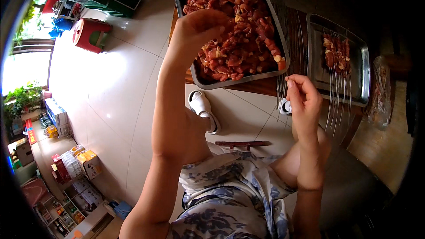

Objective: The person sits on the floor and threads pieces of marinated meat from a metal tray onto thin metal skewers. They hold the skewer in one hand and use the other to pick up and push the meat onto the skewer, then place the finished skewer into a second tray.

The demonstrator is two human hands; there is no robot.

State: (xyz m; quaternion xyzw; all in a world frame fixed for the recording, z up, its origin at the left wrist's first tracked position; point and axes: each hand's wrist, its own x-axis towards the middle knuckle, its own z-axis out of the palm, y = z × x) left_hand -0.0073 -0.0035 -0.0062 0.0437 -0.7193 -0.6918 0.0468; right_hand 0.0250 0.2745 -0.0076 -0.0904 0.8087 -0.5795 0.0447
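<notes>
A deep metal tray (242, 81) in front of me is heaped with raw red meat chunks (239, 6). My left hand (201, 24) reaches over the heap from the left, fingers curved and thumb apart from them. Its fingertips are dark against the meat, and I see nothing held there. Just off the tray's near right corner, my right hand (303, 95) pinches the end of a thin skewer (285, 74). Several meat pieces (276, 55) threaded on that skewer lie along the tray's right inner side.
Bare metal skewers (292, 31) lie right of the tray. A second metal tray (318, 86) holds several loaded skewers (338, 55). Beyond it lies a clear plastic bag (380, 93). A red stool (90, 35) stands on the tiled floor, with stacked boxes (88, 163) at lower left.
</notes>
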